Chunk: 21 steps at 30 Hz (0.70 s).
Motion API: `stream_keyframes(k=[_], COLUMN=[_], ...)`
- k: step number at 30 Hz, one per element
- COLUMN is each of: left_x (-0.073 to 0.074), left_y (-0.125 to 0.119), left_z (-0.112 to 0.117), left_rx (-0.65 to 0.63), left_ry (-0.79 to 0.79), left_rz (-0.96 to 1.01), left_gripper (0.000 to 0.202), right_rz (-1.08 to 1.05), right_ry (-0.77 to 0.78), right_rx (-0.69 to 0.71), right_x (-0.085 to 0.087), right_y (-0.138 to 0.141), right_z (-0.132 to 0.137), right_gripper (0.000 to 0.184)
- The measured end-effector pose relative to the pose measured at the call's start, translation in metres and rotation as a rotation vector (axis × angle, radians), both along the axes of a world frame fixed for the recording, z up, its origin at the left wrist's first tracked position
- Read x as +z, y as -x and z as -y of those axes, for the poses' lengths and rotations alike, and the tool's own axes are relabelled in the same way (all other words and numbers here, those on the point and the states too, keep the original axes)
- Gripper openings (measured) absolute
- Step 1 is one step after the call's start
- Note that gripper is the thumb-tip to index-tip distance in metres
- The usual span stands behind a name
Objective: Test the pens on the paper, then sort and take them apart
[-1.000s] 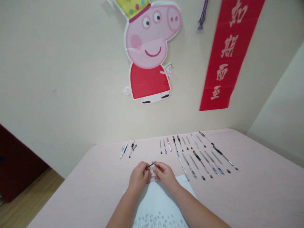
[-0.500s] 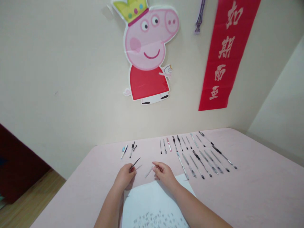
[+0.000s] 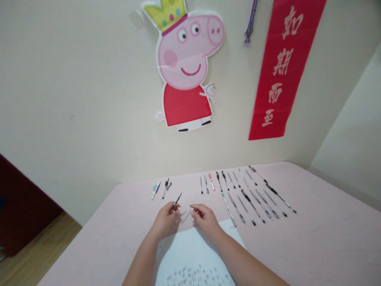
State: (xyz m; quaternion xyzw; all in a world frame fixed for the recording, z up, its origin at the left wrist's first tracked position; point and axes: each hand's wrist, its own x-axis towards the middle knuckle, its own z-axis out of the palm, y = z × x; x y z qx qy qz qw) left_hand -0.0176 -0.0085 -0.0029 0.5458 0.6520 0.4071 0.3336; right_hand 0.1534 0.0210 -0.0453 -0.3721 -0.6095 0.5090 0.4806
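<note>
My left hand [image 3: 166, 219] is closed around a slim dark pen piece [image 3: 177, 200], whose thin pointed end slants up and to the right. Whether it is a refill or a whole pen I cannot tell. Facing it, my right hand [image 3: 206, 218] pinches a clear, pale tube [image 3: 186, 216] like a pen barrel, which slopes down to the left. The fingertips of the two hands are close but apart. Below them lies a white sheet of paper [image 3: 190, 248] with handwriting low on it, partly covered by my forearms.
Several pens [image 3: 250, 203] lie in two slanting rows on the pink tabletop [image 3: 321, 238] at right. At back left are a blue-and-white pen [image 3: 156, 190] and dark pen parts [image 3: 165, 188]. Behind the table, the wall carries a cartoon pig cutout [image 3: 187, 103] and a red banner [image 3: 279, 79].
My left hand has moved right, toward my right hand, with the dark pen piece now tilted more steeply. My right hand and its clear tube have hardly moved.
</note>
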Motion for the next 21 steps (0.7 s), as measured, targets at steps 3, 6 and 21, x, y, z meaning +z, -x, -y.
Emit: stream_keyframes(k=[3,6,21], left_x=[0.004,0.007,0.01], left_y=[-0.014,-0.024,-0.03], left_z=[0.0,0.001,0.005], left_rx=[-0.06,-0.114,-0.136], left_ry=[0.012,0.086,0.199], left_rz=[0.152,0.294,0.41], left_gripper=[0.026,0.036,0.046], right_rz=[0.037,0.048,0.082], right_ry=[-0.088,-0.135,-0.223], right_rx=[0.023,0.037,-0.01], right_x=[0.002,0.007,0.015], right_y=[0.0,0.001,-0.003], right_z=[0.002,0.004,0.006], right_gripper=[0.026,0.027,0.012])
